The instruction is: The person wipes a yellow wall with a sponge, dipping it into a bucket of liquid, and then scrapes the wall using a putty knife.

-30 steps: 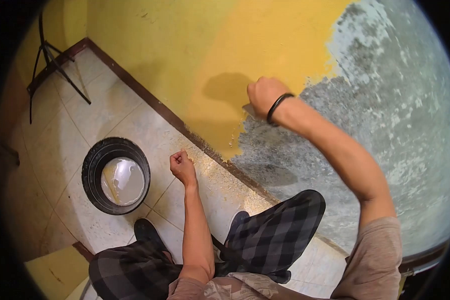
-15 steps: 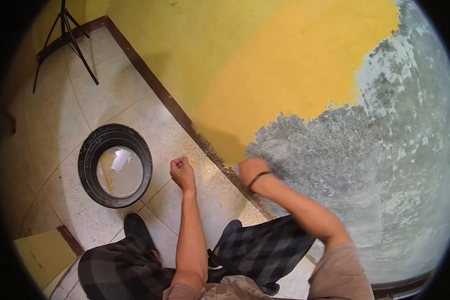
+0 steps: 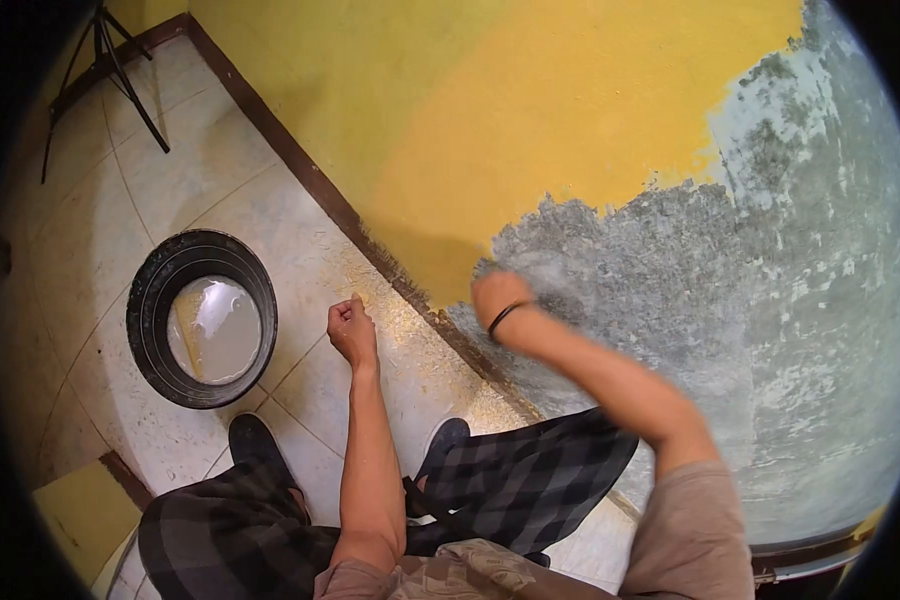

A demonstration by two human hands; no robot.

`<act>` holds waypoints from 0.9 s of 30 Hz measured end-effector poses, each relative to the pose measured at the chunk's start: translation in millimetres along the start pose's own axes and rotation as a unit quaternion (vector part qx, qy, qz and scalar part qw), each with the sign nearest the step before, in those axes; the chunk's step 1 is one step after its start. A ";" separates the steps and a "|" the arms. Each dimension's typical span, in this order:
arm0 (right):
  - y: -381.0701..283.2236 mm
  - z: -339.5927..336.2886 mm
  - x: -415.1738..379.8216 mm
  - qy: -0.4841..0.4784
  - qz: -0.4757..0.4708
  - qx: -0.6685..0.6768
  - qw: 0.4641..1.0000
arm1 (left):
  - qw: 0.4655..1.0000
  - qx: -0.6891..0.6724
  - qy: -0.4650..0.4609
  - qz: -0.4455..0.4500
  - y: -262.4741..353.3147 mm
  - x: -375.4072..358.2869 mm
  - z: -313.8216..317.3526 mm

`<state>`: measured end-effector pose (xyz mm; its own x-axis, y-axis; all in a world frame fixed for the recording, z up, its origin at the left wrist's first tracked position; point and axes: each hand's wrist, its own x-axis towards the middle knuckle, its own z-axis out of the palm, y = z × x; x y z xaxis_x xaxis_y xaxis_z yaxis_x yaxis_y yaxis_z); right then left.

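Note:
My right hand [image 3: 501,300], with a dark band on its wrist, is closed in a fist against the wall. It sits at the ragged border where yellow paint [image 3: 590,110] meets bare grey plaster [image 3: 630,290]. Whatever the fist may hold is hidden behind the fingers. Above the floor, my left hand [image 3: 352,332] has its fingers curled in and the thumb up, and nothing shows in it. Pale paint flakes [image 3: 400,320] lie scattered on the tiles between that hand and the brown baseboard [image 3: 320,190].
A black bucket [image 3: 142,325] with cloudy liquid and a yellowish strip inside stands left of my left hand. Dark tripod legs [image 3: 120,75] rise at the far left. My shoes [image 3: 257,445] rest on the tiled floor, near a yellow block-like corner [image 3: 80,510].
My right hand has moved a little upward along the wall. My left hand remains curled above the floor. The whole view has shifted slightly, so the bucket appears further left.

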<state>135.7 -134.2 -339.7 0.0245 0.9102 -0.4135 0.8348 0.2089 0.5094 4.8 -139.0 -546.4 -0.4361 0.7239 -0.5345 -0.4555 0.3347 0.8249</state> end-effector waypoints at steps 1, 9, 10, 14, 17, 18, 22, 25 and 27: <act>-18.2 27.2 -1.1 -0.017 -0.025 0.018 0.999 | 1.000 0.001 -0.009 -0.006 5.1 0.0 -2.6; -24.4 44.2 -54.2 0.036 -0.027 0.091 0.995 | 1.000 -0.020 0.016 0.007 5.4 10.4 -3.6; -12.0 12.2 -69.2 0.047 -0.009 0.083 0.995 | 1.000 -0.022 0.017 0.002 4.7 10.4 -2.7; 25.8 -42.7 -93.9 0.100 0.054 0.065 0.991 | 1.000 -0.012 0.002 -0.021 7.2 4.1 -3.3; 22.9 9.0 -63.2 0.113 0.047 0.081 0.989 | 1.000 0.005 -0.013 -0.009 7.4 2.2 -4.5; 9.8 45.8 -44.4 0.110 0.042 0.096 0.988 | 1.000 0.009 -0.016 -0.006 7.8 1.6 -5.9; -51.7 179.3 -10.8 0.103 -0.045 0.091 0.989 | 1.000 -0.016 0.006 -0.004 3.4 3.1 -5.1; -43.7 139.2 -40.3 0.110 -0.053 0.104 0.987 | 1.000 -0.027 0.006 0.005 -3.8 6.3 -7.4; -13.0 104.0 -62.4 0.114 -0.030 0.093 0.989 | 0.999 -0.032 -0.024 0.006 -3.7 -1.8 3.4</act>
<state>180.6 -230.9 -399.0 -0.1346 0.9598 -0.2462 0.9183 0.2142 0.3330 9.8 -139.5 -547.8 -0.4048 0.7561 -0.5142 -0.5006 0.2873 0.8166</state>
